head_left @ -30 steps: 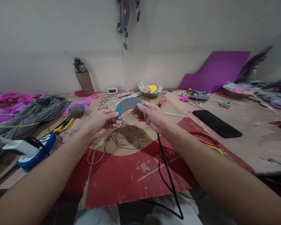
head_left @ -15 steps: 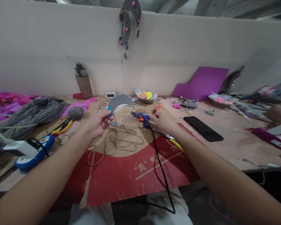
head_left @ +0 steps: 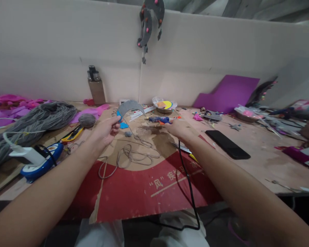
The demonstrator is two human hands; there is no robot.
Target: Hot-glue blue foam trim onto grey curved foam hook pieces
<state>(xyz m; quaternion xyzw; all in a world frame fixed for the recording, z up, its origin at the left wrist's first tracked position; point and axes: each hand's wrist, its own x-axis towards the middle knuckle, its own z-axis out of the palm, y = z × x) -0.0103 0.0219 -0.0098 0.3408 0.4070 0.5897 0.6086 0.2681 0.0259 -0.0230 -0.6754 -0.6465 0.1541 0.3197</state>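
My left hand point(head_left: 107, 131) pinches the grey crescent point(head_left: 130, 106) by its blue end, on the left; my right hand point(head_left: 179, 129) curls closed around the glue gun point(head_left: 159, 119). So small a pinch could let the crescent twist. The black cord point(head_left: 190, 185), crossing the scissors point(head_left: 185, 150), could snag and jerk my aim.

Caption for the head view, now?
Left hand holds a gray yarn-wrapped crescent; right hand grips a blue glue gun above cardboard.
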